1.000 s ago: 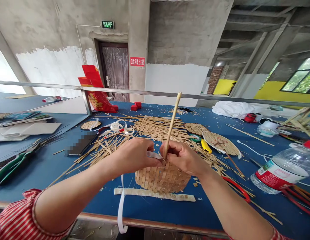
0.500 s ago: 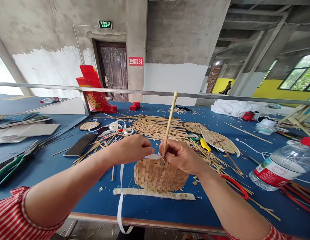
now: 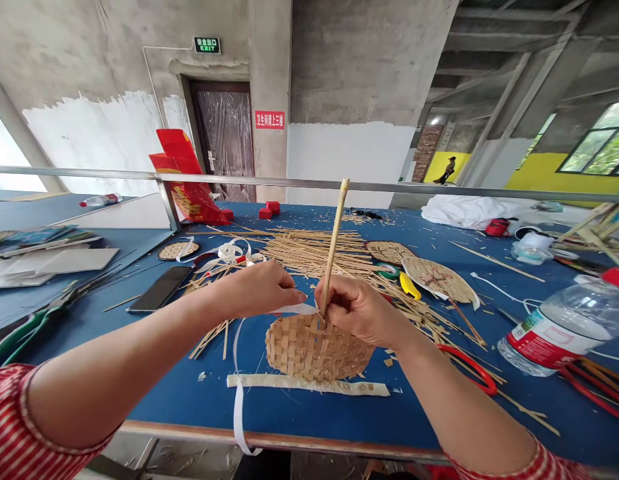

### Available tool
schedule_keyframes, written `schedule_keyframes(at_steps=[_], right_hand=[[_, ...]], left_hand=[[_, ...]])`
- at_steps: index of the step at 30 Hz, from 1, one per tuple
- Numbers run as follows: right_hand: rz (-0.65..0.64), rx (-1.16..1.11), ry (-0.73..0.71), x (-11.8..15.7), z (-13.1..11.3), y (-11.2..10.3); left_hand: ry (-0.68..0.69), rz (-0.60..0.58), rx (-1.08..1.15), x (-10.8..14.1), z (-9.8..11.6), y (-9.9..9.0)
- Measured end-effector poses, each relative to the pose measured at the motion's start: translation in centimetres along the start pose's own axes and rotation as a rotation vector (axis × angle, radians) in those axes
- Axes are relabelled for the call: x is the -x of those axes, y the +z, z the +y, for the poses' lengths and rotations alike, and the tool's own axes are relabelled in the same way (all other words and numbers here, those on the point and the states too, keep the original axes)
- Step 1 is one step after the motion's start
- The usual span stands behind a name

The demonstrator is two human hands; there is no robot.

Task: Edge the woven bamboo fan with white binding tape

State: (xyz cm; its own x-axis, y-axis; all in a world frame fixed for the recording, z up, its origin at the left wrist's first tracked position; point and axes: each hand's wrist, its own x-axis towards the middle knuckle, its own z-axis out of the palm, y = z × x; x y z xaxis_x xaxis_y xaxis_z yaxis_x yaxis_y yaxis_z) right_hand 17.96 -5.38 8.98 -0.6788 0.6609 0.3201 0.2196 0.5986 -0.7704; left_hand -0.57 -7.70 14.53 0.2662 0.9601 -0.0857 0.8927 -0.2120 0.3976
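Note:
A small woven bamboo piece (image 3: 316,350), like a fan, stands on its edge with a thin bamboo stick (image 3: 335,243) rising from its top. My right hand (image 3: 356,307) pinches the foot of that stick where it meets the weave. From the same spot a white ribbon (image 3: 238,400) runs left to my left hand (image 3: 264,290), whose closed fingers hold it, and its tail hangs over the table's front edge. Below the weave lies a flat pale strip (image 3: 309,385). My fingers hide the exact joint of stick and ribbon.
Thin bamboo strips (image 3: 314,252) cover the table's middle. A phone (image 3: 160,289) and green-handled pliers (image 3: 32,327) lie left. On the right are a yellow-handled tool (image 3: 410,287), painted woven fans (image 3: 442,280), red-handled scissors (image 3: 472,370) and a big water bottle (image 3: 559,333).
My left hand has shifted slightly left and up, drawing the ribbon straighter. The stick and my right hand have moved a little left; the ribbon's hanging tail has swung left.

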Motion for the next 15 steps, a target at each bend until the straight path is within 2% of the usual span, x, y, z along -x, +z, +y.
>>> schedule_keyframes(at_steps=[6,10,13,15], right_hand=[[0.028,0.037,-0.009,0.0,-0.3,-0.1],[0.025,0.031,-0.013,0.1,-0.2,-0.1],[0.015,0.003,0.001,0.0,0.1,-0.1],[0.026,-0.02,0.01,0.0,0.3,-0.1]], left_hand=[[-0.037,-0.036,0.007,-0.6,-0.5,-0.1],[-0.071,-0.104,0.146,-1.0,-1.2,-0.1],[-0.033,-0.179,0.235,-0.9,-1.7,0.1],[0.032,-0.181,0.256,-0.6,-1.9,0.3]])
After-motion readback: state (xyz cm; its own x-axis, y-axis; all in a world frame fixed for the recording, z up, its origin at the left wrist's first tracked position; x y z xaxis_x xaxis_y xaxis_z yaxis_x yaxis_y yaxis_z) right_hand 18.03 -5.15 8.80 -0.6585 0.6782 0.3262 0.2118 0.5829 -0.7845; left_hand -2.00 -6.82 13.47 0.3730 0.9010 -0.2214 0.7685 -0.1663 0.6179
